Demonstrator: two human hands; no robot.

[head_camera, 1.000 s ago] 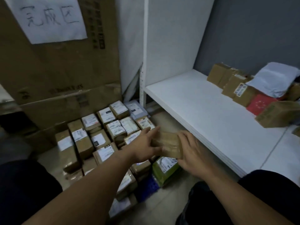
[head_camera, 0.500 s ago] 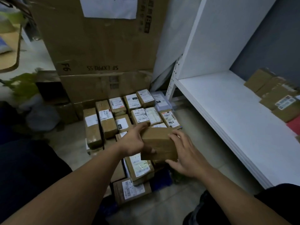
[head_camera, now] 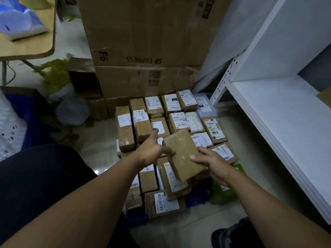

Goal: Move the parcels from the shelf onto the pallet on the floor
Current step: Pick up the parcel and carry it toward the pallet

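Above the pallet (head_camera: pixel 196 198), over its front-right part, a plain brown parcel (head_camera: pixel 180 154) is held tilted, far end raised. It is gripped at its near right corner by the right hand (head_camera: pixel 213 161), fingers laid across the top face. The left hand (head_camera: pixel 149 153) is spread open: index finger straight and pointed toward the pallet's back, thumb tip touching the parcel's left edge. Its other fingers are hidden; no grip is seen.

The pallet is packed with a stack (head_camera: pixel 141 120) of brown parcels in rows, most label-up; only blue bits of the pallet are seen at its front. A green box (head_camera: pixel 222 192) is set at the pallet's front-right corner.

Behind the pallet, two big cartons (head_camera: pixel 143 33) are stacked, the upper one printed "SF EXPRESS" upside down. Right of the pallet a white shelf (head_camera: pixel 279 122) is seen, its near part bare. Back-left of the pallet a bench (head_camera: pixel 26 45) is seen, with a white-and-blue bag (head_camera: pixel 19 24) laid on it.
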